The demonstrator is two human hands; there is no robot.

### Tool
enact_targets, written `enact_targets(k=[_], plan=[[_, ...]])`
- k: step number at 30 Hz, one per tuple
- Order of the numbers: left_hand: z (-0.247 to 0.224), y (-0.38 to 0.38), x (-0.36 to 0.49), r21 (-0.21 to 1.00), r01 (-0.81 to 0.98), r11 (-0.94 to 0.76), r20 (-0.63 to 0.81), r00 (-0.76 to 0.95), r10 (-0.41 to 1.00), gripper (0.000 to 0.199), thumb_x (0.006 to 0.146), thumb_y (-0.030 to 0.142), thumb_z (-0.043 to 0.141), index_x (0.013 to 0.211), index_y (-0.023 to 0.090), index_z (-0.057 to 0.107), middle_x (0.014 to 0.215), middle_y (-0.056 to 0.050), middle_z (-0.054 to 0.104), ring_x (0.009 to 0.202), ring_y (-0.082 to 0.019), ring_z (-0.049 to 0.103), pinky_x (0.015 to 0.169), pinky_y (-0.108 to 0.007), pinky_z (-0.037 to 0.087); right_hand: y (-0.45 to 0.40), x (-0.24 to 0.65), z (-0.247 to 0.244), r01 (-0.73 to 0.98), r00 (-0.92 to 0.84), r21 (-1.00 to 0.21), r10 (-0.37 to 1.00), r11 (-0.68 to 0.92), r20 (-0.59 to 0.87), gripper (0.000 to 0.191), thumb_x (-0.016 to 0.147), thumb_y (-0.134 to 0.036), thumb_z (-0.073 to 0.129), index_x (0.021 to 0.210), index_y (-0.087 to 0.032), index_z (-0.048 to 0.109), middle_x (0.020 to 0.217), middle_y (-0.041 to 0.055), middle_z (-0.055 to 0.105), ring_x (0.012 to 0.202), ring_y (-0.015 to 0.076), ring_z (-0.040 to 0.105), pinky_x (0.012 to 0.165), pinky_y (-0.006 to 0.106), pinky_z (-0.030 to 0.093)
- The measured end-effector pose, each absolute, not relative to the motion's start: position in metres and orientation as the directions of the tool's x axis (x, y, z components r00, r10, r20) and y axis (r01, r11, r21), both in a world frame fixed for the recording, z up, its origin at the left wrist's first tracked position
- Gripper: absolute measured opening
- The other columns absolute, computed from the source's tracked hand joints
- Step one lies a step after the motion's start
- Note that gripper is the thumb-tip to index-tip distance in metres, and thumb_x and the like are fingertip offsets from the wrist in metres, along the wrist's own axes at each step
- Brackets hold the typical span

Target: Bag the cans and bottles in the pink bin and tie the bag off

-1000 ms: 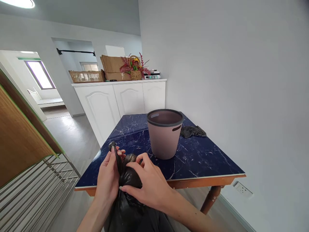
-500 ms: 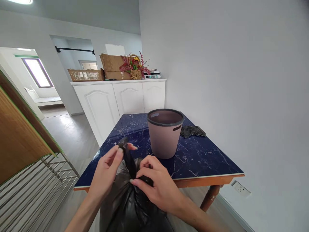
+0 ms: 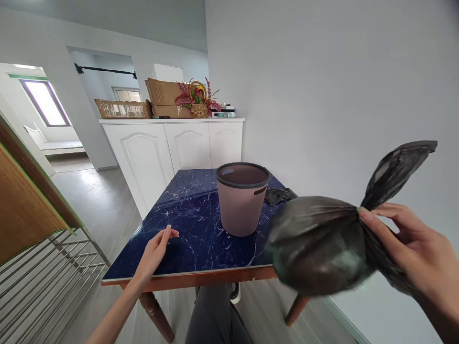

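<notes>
Head view: my right hand is closed around the gathered neck of a full black bag, thumb and fingers pinching it. I have the bag up at the right, its body hanging in front of the table's right side and its loose end sticking up above my grip. My left hand holds nothing, its fingers loosely curled with the thumb near them, over the blue table. Between my hands, a pink bin stands upright on the table, and a crumpled black bag lies just beside it.
</notes>
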State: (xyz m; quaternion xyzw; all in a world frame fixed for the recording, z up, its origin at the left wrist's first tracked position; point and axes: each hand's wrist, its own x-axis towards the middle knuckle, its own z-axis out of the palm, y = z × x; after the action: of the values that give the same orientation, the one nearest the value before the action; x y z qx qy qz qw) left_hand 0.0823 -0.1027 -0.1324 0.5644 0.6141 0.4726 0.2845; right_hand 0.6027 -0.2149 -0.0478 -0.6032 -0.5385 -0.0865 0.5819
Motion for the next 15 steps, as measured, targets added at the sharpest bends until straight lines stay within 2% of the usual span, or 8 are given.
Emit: enact_targets(k=[3,4,8,12,15], plan=[[-0.146,-0.097,0.081,0.837,0.541,-0.082,0.214,-0.185,0.959,0.075,0.082,0.093,0.054,0.090,0.023,0.081,0.101,-0.008,0.082,0.106,-0.035,0.070,0.102,-0.042,0.049,-0.172,0.622,-0.069,0.719,0.444,-0.645,0.542,0.261,0.714,0.043,0.091,-0.072,0.068,0.089,-0.030,0.074,0.109,0.0166,0.072,0.101,0.0314,0.070,0.076,0.047,0.058],[-0.148,-0.097,0.082,0.817,0.569,-0.089,0.227,-0.177,0.958,0.073,0.083,0.091,0.054,0.090,0.024,0.081,0.101,-0.008,0.082,0.104,-0.034,0.070,0.100,-0.041,0.050,-0.155,0.627,-0.077,0.731,0.439,-0.633,0.534,0.256,0.723,0.044,0.091,-0.073,0.066,0.089,-0.029,0.073,0.108,0.0170,0.072,0.104,0.0329,0.069,0.080,0.049,0.058],[-0.147,-0.102,0.086,0.789,0.603,-0.119,0.253,-0.143,0.957,0.068,0.084,0.088,0.056,0.089,0.025,0.081,0.101,-0.007,0.083,0.095,-0.032,0.070,0.089,-0.038,0.051,-0.095,0.647,-0.113,0.782,0.419,-0.575,0.480,0.242,0.771,0.059,0.091,-0.079,0.057,0.087,-0.022,0.072,0.099,0.0175,0.071,0.100,0.0338,0.068,0.084,0.050,0.057],[-0.144,-0.106,0.089,0.786,0.604,-0.133,0.267,-0.138,0.954,0.068,0.082,0.089,0.058,0.086,0.025,0.081,0.100,-0.008,0.083,0.089,-0.031,0.071,0.088,-0.038,0.052,-0.056,0.667,-0.142,0.751,0.489,-0.639,0.512,0.164,0.706,0.070,0.088,-0.086,0.051,0.088,-0.020,0.073,0.095,0.0174,0.072,0.098,0.0328,0.067,0.081,0.047,0.056],[-0.146,-0.106,0.089,0.784,0.605,-0.140,0.274,-0.136,0.952,0.066,0.081,0.088,0.059,0.086,0.025,0.081,0.098,-0.008,0.083,0.089,-0.031,0.071,0.090,-0.038,0.052,-0.042,0.677,-0.153,0.715,0.532,-0.693,0.568,0.097,0.628,0.073,0.082,-0.089,0.051,0.084,-0.020,0.073,0.088,0.0173,0.073,0.092,0.0334,0.068,0.084,0.050,0.056]])
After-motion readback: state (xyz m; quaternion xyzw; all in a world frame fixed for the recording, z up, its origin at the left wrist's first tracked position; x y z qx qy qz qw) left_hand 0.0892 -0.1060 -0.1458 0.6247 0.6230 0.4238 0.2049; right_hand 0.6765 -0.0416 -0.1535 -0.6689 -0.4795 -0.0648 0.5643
